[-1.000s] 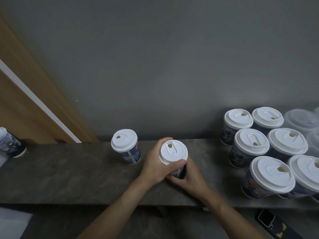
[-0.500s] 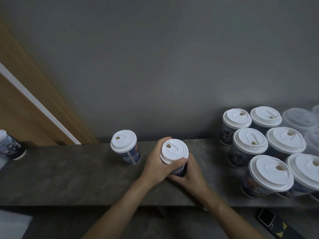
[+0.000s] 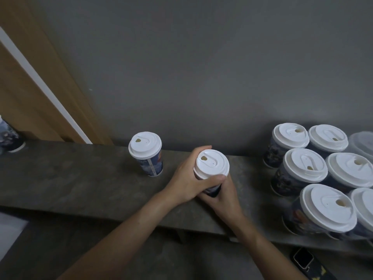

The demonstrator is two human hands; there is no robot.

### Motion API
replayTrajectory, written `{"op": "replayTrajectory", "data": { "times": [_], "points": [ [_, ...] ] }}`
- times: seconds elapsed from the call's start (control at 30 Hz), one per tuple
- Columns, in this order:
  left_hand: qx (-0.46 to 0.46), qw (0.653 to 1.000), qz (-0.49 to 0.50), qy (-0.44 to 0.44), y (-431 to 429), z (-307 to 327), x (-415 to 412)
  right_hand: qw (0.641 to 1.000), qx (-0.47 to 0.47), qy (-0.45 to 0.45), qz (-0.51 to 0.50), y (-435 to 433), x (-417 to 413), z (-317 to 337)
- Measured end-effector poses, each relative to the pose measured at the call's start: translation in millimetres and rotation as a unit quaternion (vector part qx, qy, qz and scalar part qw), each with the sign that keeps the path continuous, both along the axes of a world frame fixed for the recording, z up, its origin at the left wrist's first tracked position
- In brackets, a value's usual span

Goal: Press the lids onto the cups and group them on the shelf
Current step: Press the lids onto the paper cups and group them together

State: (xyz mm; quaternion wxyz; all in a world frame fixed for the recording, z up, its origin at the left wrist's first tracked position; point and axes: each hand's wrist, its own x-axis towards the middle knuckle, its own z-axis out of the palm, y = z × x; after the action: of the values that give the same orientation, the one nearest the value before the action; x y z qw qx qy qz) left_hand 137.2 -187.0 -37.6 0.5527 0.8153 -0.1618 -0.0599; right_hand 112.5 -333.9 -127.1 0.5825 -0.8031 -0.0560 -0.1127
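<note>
A dark printed paper cup with a white lid (image 3: 212,164) stands on the grey stone shelf (image 3: 80,178) at its middle. My left hand (image 3: 189,178) grips it just under the lid, thumb across the front. My right hand (image 3: 224,197) wraps the lower body from the near side. A second lidded cup (image 3: 145,152) stands alone to the left. Several lidded cups (image 3: 304,168) crowd the shelf's right end.
Another cup (image 3: 9,136) sits at the far left edge by a wooden panel (image 3: 30,93). A grey wall rises behind the shelf. Clear plastic lids (image 3: 363,144) lie at the far right. A dark device (image 3: 302,259) lies below the shelf at lower right.
Both hands keep the same hold on the middle cup. The view has shifted slightly; the cup stays in place.
</note>
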Motion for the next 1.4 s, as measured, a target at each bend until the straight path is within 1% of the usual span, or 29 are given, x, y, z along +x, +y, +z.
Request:
{"op": "replayTrajectory", "data": {
  "times": [0.1, 0.23, 0.37, 0.43, 0.47, 0.57, 0.63, 0.67, 0.73, 0.8, 0.83, 0.87, 0.93, 0.97, 1.0, 1.03, 1.07, 1.13, 1.2, 1.23, 1.33, 1.4],
  "points": [
    [-0.021, 0.999, 0.030, -0.017, -1, -10, -3, 1.000, -0.003, 0.001, 0.004, 1, 0, -2],
    [-0.030, 0.999, 0.036, -0.023, -2, -14, -3, 1.000, 0.001, 0.002, 0.008, 1, 1, -2],
    [0.001, 0.998, -0.040, 0.040, 6, 2, 16, 1.000, -0.004, 0.005, -0.005, 0, 0, -3],
    [0.009, 0.996, -0.070, 0.049, 10, 6, 24, 1.000, -0.009, 0.011, -0.011, 1, -2, -2],
    [0.002, 0.997, -0.064, 0.038, 10, 5, 22, 1.000, -0.009, 0.010, -0.011, 1, -3, 0],
    [-0.024, 1.000, 0.000, -0.009, 5, -8, 5, 1.000, -0.006, 0.010, -0.010, 1, -1, 3],
    [-0.021, 1.000, 0.016, -0.013, 4, -10, 2, 1.000, -0.012, 0.011, -0.013, 0, -1, 2],
    [-0.006, 1.000, 0.008, -0.005, 6, -6, 6, 1.000, -0.009, 0.012, -0.017, -1, -1, 2],
    [0.031, 0.998, -0.042, 0.033, 11, 6, 17, 1.000, -0.006, 0.019, -0.017, -2, -3, 1],
    [0.038, 0.994, -0.089, 0.057, 16, 10, 24, 1.000, -0.006, 0.024, -0.015, -1, -5, 2],
    [0.025, 0.995, -0.083, 0.051, 15, 8, 22, 1.000, -0.005, 0.026, -0.011, 0, -5, 4],
    [0.001, 0.998, -0.055, 0.040, 12, 4, 16, 1.000, -0.007, 0.028, -0.008, 1, -6, 5],
    [-0.042, 0.998, 0.038, 0.011, 2, -8, 0, 1.000, -0.006, 0.030, -0.005, 2, -6, 6],
    [-0.051, 0.996, 0.074, 0.004, -3, -12, -8, 0.999, -0.006, 0.034, -0.007, 2, -5, 6],
    [-0.057, 0.994, 0.090, 0.002, -6, -14, -12, 0.999, -0.005, 0.037, -0.013, 2, -5, 6],
    [-0.055, 0.995, 0.085, 0.007, -5, -13, -9, 0.999, -0.004, 0.039, -0.019, 1, -5, 5],
    [-0.044, 0.997, 0.059, 0.018, 0, -8, -3, 0.999, -0.002, 0.039, -0.024, 0, -5, 5],
    [-0.003, 0.999, -0.030, 0.045, 14, 2, 12, 0.999, -0.005, 0.036, -0.022, -1, -5, 5],
    [0.021, 0.996, -0.079, 0.031, 21, 6, 20, 0.999, -0.010, 0.033, -0.011, 0, -5, 5],
    [0.013, 0.997, -0.071, 0.020, 20, 5, 18, 0.999, -0.011, 0.032, -0.006, 1, -5, 5],
    [-0.024, 1.000, 0.009, -0.016, 10, -5, 0, 0.999, -0.003, 0.031, 0.006, 5, -5, 8],
    [-0.039, 0.998, 0.032, -0.023, 7, -10, -5, 0.999, -0.002, 0.038, 0.008, 5, -6, 11]
  ]
}}
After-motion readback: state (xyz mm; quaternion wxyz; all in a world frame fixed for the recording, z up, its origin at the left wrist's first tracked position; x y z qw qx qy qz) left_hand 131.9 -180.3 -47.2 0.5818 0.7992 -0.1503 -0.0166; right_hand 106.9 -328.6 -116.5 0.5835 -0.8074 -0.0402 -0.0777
